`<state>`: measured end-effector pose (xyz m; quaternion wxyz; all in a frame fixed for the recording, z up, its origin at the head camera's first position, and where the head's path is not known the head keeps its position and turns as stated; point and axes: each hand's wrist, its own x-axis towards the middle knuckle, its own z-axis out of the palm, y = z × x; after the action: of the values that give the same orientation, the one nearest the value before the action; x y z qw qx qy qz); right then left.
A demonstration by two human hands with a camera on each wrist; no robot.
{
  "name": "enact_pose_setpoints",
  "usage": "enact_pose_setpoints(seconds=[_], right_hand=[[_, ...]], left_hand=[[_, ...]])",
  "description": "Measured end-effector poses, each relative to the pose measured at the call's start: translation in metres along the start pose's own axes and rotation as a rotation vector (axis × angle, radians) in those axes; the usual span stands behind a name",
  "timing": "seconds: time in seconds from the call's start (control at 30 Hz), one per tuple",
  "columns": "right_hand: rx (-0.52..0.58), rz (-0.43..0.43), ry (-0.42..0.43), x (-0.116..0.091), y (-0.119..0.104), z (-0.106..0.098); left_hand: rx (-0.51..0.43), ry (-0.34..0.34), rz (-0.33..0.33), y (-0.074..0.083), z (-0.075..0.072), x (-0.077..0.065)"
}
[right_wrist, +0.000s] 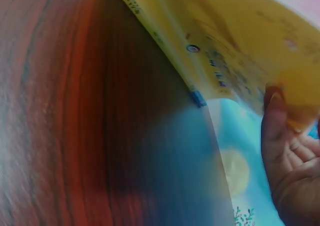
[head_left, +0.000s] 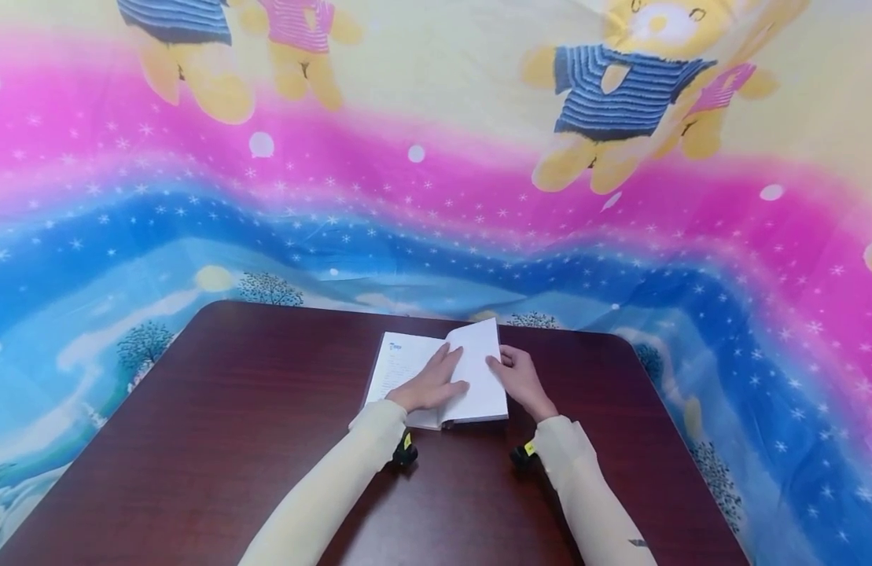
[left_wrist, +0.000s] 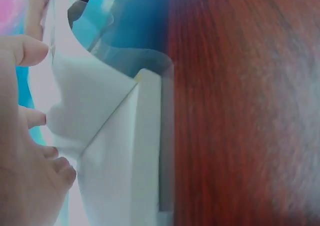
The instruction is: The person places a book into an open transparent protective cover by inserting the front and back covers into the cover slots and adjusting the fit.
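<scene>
A book (head_left: 481, 365) lies spread open near the back of the table, printed lines and a small blue picture on its left page, its right side blank white and raised. Across the inner fold lies my left hand (head_left: 432, 383), fingers straight and spread on the white paper. My right hand (head_left: 524, 379) pinches the right edge of the raised side between thumb and fingers. From the right wrist view, the yellow printed cover (right_wrist: 235, 41) shows on the underside, with the thumb (right_wrist: 275, 111) against it. White pages (left_wrist: 110, 141) bend beside the left fingers in the left wrist view.
The dark red-brown wooden table (head_left: 266, 393) has rounded far corners. Behind it and at both sides hangs a colourful cloth (head_left: 443, 204) with bears and snowflakes. Each wrist wears a small black camera, the left camera (head_left: 405, 450) and the right camera (head_left: 522, 456) both low over the table.
</scene>
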<state>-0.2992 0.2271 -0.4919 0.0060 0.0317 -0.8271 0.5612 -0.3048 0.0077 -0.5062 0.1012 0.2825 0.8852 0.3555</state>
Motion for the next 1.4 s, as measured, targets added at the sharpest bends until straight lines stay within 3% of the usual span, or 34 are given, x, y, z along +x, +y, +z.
enact_pose_setpoints(seconds=[0.2,0.47,0.53,0.7,0.83,1.0,1.17,1.4], right_hand=[[0.000,-0.094,0.020,0.000,-0.014,0.010],[0.060,-0.140,-0.144,0.004,-0.032,0.032],[0.097,-0.151,-0.187,0.006,-0.036,0.041],[0.154,-0.172,-0.255,0.010,-0.040,0.060],[0.130,-0.170,-0.268,0.009,-0.040,0.069],[0.086,-0.148,-0.308,0.007,-0.033,0.078],[0.054,-0.110,-0.310,0.003,-0.025,0.080],[-0.018,-0.060,-0.112,0.005,-0.017,0.080]], left_hand=[[0.009,0.096,-0.045,0.003,-0.010,-0.001],[-0.058,0.290,-0.113,0.009,-0.032,-0.002],[-0.074,0.295,-0.134,0.010,-0.038,-0.005],[-0.129,0.232,-0.182,0.006,-0.049,-0.014],[-0.245,0.202,-0.185,-0.007,-0.057,-0.023],[-0.345,0.232,-0.177,-0.028,-0.069,-0.042],[-0.287,0.233,-0.205,-0.047,-0.074,-0.060],[-0.042,0.310,-0.294,-0.056,-0.068,-0.072]])
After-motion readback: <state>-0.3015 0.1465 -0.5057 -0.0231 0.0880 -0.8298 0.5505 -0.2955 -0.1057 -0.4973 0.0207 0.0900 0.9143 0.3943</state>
